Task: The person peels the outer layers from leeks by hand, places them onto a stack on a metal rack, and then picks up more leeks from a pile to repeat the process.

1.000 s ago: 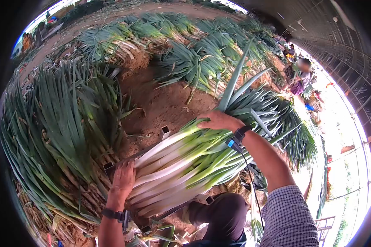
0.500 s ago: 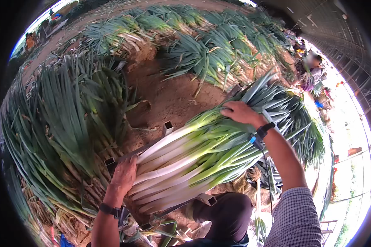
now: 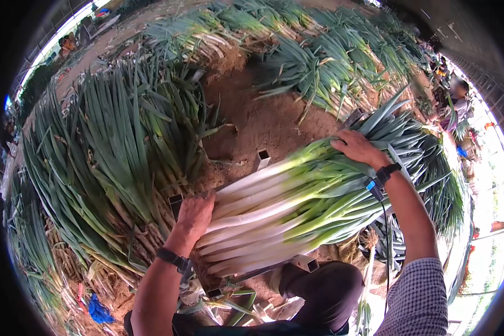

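Observation:
A layer of peeled leeks (image 3: 274,207) lies across a metal frame (image 3: 261,160), white ends to the left and green leaves to the right. At the white ends my left hand (image 3: 197,214) rests with its fingers bent round the far edge; whether it grips a stalk is hidden. My right hand (image 3: 357,148) lies on top of the far green part, fingers spread and palm down against the leaves.
Unpeeled leeks (image 3: 112,151) stand in a big heap at the left. More bundles (image 3: 341,61) lie across the soil (image 3: 252,112) at the back. A person (image 3: 458,101) sits at the far right. Blue plastic (image 3: 99,309) lies bottom left.
The whole view has shifted, so the leeks and both hands appear further right. Both hands keep nearly the same places on the leeks.

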The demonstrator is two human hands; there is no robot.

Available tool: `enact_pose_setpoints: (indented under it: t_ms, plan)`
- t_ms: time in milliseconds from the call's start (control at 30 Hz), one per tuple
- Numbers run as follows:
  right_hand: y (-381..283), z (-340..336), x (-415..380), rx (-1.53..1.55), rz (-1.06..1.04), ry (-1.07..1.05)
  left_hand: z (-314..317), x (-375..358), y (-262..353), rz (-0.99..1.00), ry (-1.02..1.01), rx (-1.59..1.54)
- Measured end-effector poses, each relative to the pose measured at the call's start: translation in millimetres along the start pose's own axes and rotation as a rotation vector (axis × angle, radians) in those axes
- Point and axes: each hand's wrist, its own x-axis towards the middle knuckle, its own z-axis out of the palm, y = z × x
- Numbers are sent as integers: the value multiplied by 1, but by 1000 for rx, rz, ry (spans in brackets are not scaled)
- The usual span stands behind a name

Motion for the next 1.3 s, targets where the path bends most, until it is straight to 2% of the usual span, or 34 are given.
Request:
enact_pose_setpoints:
  t_ms: [100, 200, 233, 333, 433, 533, 600, 667, 700, 800, 833, 933, 967, 1067, 1100, 1233, 1300]
  plan:
    - [-9, -11, -7, -190, -102, 236, 1, 1, -8, 22, 38, 23]
    - [-19, -21, -7, -66, -315, 310, -2, -5, -2, 36, 6, 8]
    - [-19, -19, -5, -109, -328, 321, -2, -4, -3, 41, 23, 1]
    - [-17, -8, -3, -40, -151, 52, 0, -6, -5, 79, 77, 2]
    - [-20, 10, -4, -12, -125, 95, -2, -4, -11, 112, 109, 29]
    - [-20, 11, 0, -47, -104, 121, 8, -3, -18, 143, 234, 215]
    - [-30, 3, -5, -61, -53, 76, -38, -18, -20, 30, 228, 96]
    - [-23, 7, 2, -49, -87, 62, -68, -29, -33, -96, 215, 5]
    - [-20, 9, 4, -51, -97, 59, -70, -37, -47, -125, 341, 34]
    - [-23, 8, 7, -126, -93, 67, -67, -60, -63, -187, 367, -8]
    - [-27, 4, 8, -141, -100, 87, -78, -56, -47, -269, 96, -64]
    - [-39, 1, 2, -164, -117, 119, -39, -44, -15, -155, 67, -90]
    - [-41, -1, 4, -157, -132, 125, -25, -44, -7, -58, 291, -51]
    - [-48, -17, 0, -39, -169, 42, 4, -37, -11, -73, 120, -215]
    - [-48, -18, -1, 2, -154, 9, 7, -30, -16, -155, -56, -282]
    - [-65, -32, -10, 0, -165, -130, -16, -34, -17, -92, -73, -322]
    - [-61, -27, -9, -75, -178, -119, -22, -32, -16, -104, -93, -323]
